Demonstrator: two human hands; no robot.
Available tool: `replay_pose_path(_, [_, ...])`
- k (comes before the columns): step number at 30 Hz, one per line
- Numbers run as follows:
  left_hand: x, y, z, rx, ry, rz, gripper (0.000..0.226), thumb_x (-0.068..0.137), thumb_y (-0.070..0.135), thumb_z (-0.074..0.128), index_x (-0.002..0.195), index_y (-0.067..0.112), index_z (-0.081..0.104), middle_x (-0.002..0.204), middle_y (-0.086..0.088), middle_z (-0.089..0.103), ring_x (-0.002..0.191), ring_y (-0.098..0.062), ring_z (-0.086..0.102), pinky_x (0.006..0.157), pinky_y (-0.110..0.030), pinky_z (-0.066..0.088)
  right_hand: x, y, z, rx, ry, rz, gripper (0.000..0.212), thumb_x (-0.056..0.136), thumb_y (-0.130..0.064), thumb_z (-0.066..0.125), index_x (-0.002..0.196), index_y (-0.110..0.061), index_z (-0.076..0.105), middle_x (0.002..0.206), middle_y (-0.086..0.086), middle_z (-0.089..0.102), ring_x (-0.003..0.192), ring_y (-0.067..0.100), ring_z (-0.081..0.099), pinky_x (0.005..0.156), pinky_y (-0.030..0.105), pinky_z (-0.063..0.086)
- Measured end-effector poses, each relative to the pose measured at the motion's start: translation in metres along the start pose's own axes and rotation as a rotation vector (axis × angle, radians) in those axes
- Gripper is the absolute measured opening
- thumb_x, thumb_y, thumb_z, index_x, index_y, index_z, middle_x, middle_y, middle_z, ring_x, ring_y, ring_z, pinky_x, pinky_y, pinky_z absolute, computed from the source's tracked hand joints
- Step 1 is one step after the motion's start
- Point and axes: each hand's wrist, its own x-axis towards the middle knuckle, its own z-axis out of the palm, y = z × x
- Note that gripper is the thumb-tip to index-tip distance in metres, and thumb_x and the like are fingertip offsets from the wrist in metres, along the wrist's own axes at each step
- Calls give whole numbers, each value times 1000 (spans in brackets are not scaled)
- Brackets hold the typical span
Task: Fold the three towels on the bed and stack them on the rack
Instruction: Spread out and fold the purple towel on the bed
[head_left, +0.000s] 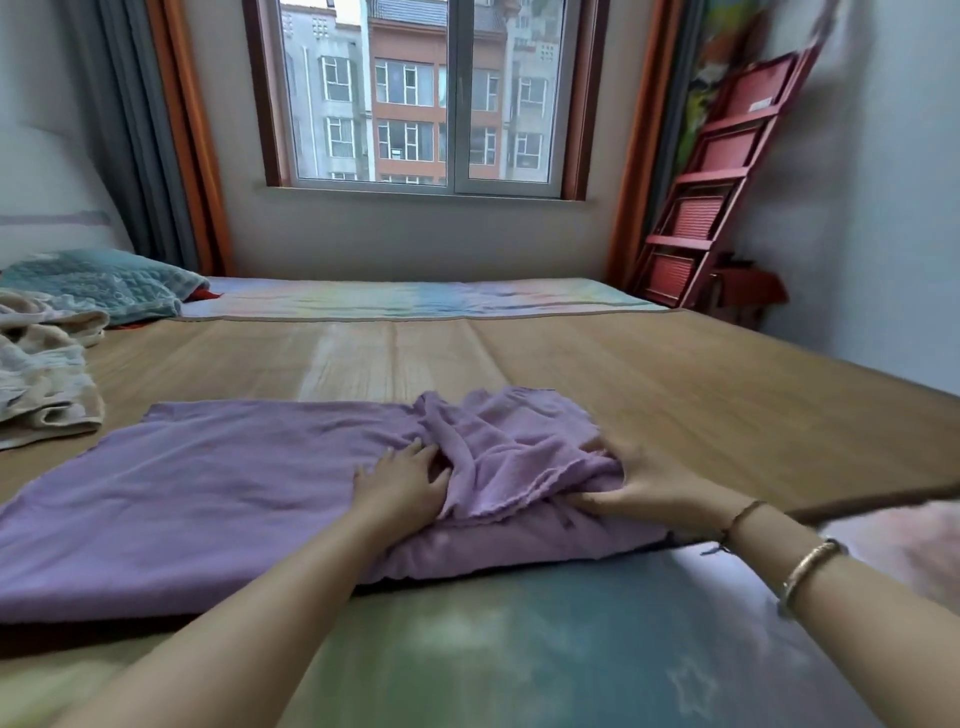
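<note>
On the bed (649, 364), the purple towel (208, 493) lies spread to the left of both hands, its bunched end gripped by the right hand (644, 483) fingers while the left hand (400, 483) fingers press flat, relaxed, beside it.

Towel (218, 493): you see plain lilac.
Mat (675, 395): tan, fine woven stripes.
Rack (711, 176): red.
Pillow (104, 283): teal, quilted.
</note>
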Motion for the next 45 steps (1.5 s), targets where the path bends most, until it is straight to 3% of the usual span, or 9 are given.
replay_pose_path(3, [4,-2,4,4,-83,-41,58,92,66,19,147,47,17,159,16,12,146,-24,17,110,-62,11,-5,2,9,206,52,-16,37,72,-40,70,77,-6,57,72,-6,53,70,5,47,68,31,40])
replay_pose_path(8, [7,-3,3,-7,-87,-45,79,73,84,1,145,54,12,159,15,13,148,-21,13,112,-63,11,-11,1,5,727,226,82,26,87,-25,57,92,-2,68,94,3,67,92,12,59,90,40,47])
replay_pose_path(13, [21,-3,7,-41,-102,-40,103,55,99,-4,146,53,12,159,10,15,147,-23,14,114,-59,16,-24,7,-12,174,-120,414,31,101,-20,38,112,-9,65,123,16,61,109,27,55,82,27,40])
replay_pose_path(17, [20,7,8,30,-125,-105,112,52,99,2,149,44,13,161,4,11,147,-29,13,112,-62,15,-22,12,-4,178,-62,279,18,92,-22,52,76,-20,60,84,-1,64,84,15,57,57,15,39])
replay_pose_path(22, [41,22,0,88,47,74,59,90,51,34,146,36,31,160,3,14,141,-29,29,112,-49,27,18,20,1,265,48,58,24,82,-16,64,103,-20,55,92,-4,64,82,9,61,76,25,50])
replay_pose_path(28, [101,30,0,-197,82,120,80,83,43,58,151,30,19,158,-5,19,145,-26,22,117,-38,23,80,42,-2,475,398,178,23,83,-26,50,80,-10,67,77,3,62,77,11,53,60,28,39])
replay_pose_path(37, [107,36,24,-86,65,48,69,91,42,52,151,27,22,159,-3,18,145,-23,24,114,-50,26,70,68,3,638,50,655,70,75,-56,67,113,1,61,104,14,68,91,27,66,71,30,49])
replay_pose_path(41, [75,19,6,-71,52,49,62,92,46,49,148,29,31,158,1,22,143,-22,27,113,-49,28,24,54,-13,919,-46,622,40,84,-48,64,74,-10,58,54,0,53,53,15,48,49,26,38])
replay_pose_path(45, [35,-10,-8,-7,17,-12,86,69,77,28,143,33,39,154,7,32,139,-22,35,109,-54,32,-13,46,-23,1008,-126,674,33,89,-38,62,65,-16,54,56,3,42,44,13,44,44,20,38])
